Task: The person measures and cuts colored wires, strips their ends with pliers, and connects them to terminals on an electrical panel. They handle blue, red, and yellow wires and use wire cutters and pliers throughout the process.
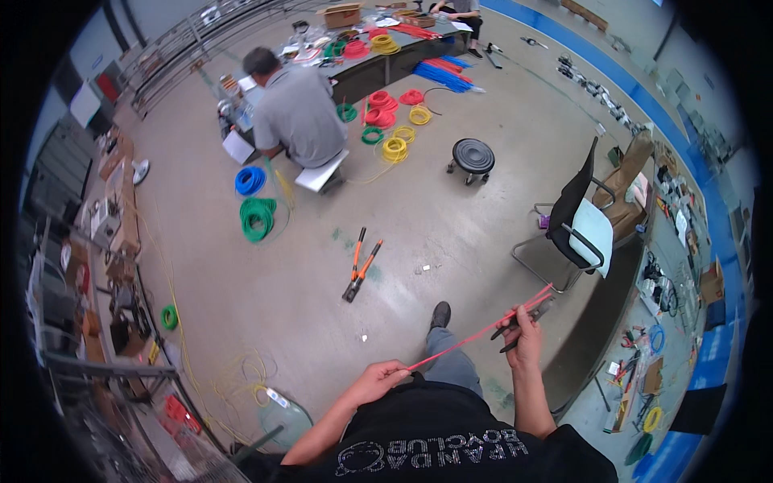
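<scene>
A thin red wire [475, 334] stretches taut between my two hands above my lap. My left hand [377, 380] pinches its lower end between closed fingers. Further right and higher, my right hand [525, 336] grips the wire's upper part together with a dark-handled hand tool [523, 320]; the wire's red ends stick out past the fist toward the chair. My grey trouser leg and black shoe [440, 315] show below the wire.
Orange-handled cable cutters [359, 266] lie on the concrete floor ahead. A black chair [576, 225] stands at the right by a cluttered bench. Another person [294, 109] crouches further off among green, blue, yellow and red wire coils. A round black stool [472, 156] stands nearby.
</scene>
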`<move>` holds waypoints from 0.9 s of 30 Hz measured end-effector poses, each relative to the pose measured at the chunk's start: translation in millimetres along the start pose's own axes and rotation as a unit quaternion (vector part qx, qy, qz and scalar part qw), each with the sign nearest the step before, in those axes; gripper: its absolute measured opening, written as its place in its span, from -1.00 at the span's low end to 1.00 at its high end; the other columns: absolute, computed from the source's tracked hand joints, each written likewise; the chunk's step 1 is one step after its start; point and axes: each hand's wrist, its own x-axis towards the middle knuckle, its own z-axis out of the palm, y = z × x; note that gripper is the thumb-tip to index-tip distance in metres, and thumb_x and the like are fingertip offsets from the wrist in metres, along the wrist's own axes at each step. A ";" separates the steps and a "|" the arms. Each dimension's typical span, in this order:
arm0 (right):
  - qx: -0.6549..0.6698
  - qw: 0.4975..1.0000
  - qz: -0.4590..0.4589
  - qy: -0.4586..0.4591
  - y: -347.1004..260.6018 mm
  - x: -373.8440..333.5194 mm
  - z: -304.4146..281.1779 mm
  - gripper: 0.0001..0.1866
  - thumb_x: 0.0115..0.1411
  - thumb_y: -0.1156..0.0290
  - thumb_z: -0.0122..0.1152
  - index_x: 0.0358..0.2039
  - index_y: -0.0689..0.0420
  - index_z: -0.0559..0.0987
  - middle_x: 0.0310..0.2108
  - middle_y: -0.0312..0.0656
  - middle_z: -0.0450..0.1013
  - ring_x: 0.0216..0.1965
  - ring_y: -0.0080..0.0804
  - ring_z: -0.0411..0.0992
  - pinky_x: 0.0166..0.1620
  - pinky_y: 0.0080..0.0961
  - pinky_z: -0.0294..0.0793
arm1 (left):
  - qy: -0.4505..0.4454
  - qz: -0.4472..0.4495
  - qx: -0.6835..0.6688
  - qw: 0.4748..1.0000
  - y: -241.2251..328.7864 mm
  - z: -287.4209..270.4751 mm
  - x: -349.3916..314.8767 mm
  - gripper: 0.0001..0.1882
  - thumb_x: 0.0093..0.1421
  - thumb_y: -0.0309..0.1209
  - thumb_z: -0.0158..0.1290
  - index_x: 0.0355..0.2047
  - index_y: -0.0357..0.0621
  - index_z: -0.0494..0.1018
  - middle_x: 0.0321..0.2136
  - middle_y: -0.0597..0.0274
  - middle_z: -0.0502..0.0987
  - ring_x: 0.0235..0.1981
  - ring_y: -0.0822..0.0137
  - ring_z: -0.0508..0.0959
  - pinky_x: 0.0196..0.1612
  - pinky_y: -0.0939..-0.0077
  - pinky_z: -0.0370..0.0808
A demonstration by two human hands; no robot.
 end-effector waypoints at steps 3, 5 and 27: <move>0.004 0.999 0.041 -0.005 0.4 73.8 24.4 -0.76 0.43 0.31 0.17 -0.18 0.27 0.53 -0.36 -0.09 0.55 -0.40 -0.36 0.53 -0.22 -0.31 0.60 | 0.041 0.022 0.010 0.999 31.6 4.7 71.6 -0.80 0.45 -0.35 0.07 -0.11 -0.21 0.60 -0.52 0.53 0.41 -0.48 0.67 0.31 -0.42 0.67 0.27; 0.012 0.997 0.062 -0.046 -13.3 112.8 42.0 -0.74 0.44 0.29 0.15 -0.18 0.27 0.53 -0.34 -0.06 0.56 -0.39 -0.35 0.54 -0.22 -0.30 0.60 | 0.060 0.025 0.031 0.997 62.8 7.3 119.7 -0.80 0.45 -0.35 0.08 -0.13 -0.22 0.61 -0.52 0.52 0.41 -0.48 0.67 0.31 -0.42 0.67 0.27; -0.280 0.941 -0.071 0.177 -251.1 620.8 24.0 -0.69 0.39 0.10 0.20 -0.21 0.11 0.57 -0.44 -0.30 0.57 -0.56 -0.62 0.46 -0.52 -0.66 0.34 | 0.184 -0.063 -0.045 0.980 228.3 -248.4 546.7 -0.76 0.47 -0.28 -0.01 -0.25 -0.16 0.53 -0.57 0.49 0.36 -0.59 0.63 0.30 -0.52 0.65 0.22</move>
